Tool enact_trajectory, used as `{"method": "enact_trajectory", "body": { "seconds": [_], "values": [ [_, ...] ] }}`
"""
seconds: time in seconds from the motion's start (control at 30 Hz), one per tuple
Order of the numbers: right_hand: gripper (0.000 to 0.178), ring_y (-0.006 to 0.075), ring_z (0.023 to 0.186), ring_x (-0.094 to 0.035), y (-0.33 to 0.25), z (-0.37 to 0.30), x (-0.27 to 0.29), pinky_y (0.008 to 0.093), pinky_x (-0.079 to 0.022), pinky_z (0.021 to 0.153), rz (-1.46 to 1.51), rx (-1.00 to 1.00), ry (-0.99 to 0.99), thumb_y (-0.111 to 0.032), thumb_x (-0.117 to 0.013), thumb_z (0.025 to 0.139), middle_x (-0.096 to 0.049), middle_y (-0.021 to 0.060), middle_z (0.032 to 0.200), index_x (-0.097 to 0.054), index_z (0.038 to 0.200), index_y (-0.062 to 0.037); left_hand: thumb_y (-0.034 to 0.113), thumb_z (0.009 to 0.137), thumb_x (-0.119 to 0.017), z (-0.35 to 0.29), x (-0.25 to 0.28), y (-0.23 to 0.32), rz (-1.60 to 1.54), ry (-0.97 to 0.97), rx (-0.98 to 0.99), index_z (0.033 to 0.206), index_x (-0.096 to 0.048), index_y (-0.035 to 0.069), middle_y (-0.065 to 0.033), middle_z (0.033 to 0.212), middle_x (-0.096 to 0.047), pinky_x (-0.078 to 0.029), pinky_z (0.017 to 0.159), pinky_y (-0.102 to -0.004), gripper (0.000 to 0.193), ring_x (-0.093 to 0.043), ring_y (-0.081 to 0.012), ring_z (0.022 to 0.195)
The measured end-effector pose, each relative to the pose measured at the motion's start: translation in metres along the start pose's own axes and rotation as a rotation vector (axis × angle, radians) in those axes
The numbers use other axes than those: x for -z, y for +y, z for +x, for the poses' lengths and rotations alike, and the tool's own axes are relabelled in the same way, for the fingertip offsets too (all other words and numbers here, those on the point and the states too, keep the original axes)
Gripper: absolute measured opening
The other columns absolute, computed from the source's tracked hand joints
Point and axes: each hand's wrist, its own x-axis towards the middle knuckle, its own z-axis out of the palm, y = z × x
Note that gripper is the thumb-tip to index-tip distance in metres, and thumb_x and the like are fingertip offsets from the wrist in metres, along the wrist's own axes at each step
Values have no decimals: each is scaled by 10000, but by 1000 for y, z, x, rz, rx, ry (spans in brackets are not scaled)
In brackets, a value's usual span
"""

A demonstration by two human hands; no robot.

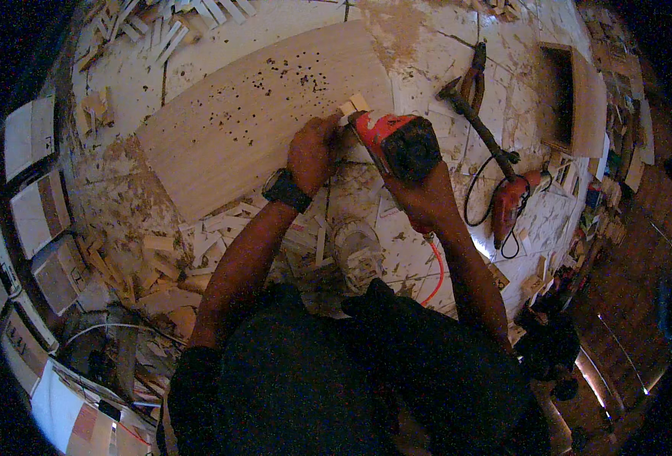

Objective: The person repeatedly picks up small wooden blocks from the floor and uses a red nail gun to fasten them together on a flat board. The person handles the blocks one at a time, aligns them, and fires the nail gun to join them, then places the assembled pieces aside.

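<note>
At the right end of a pale wooden board (191, 171): one red-and-black power tool (412, 143), scuffed; red hose (439, 270) below; right hand (425, 196) closed round it; small wood block (357, 102) at its nose; left hand (313, 154), fingers curled, hold unclear; dark specks (303, 78) on board; dusty tiled floor (427, 64); offcuts (175, 39), hammer (482, 128), red corded tool (510, 207).

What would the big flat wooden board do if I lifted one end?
The board would probably stay fairly stiff, since it looks like one flat wooden panel. It may feel awkward, being so broad and long. If the dark specks scattered on it are loose, they might roll or slide off.
</note>
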Motion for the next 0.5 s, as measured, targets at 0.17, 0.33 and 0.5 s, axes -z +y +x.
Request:
{"method": "enact_trajectory", "body": {
  "seconds": [0.17, 0.33, 0.5],
  "values": [
    [296, 240, 797, -638, -1, -2, -1, 355, -498, 721, 8, -8, 35, -181, -668, 718, -658, 132, 876, -600, 949, -10, 124, 771, -605, -1, -6, 2, -91, 30, 66, 1131, -555, 59, -171, 886, -588, -478, 660, -415, 369, -589, -342, 774],
    [299, 279, 814, -638, 5, 2, 0, 361, -499, 742, -45, 63, -2, -194, -660, 722, -656, 143, 894, -599, 965, -30, 84, 779, -567, -4, -8, -2, 5, -11, 28, 1163, -534, 78, -174, 914, -586, -489, 681, -413, 386, -592, -348, 794],
    [298, 314, 833, -633, 3, 2, -1, 372, -500, 747, -31, 51, -25, -187, -643, 725, -651, 159, 915, -598, 979, -38, 50, 772, -547, -5, -9, 1, -4, -15, 74, 1182, -519, 81, -175, 931, -584, -491, 681, -416, 412, -590, -355, 810]
  ]
}}
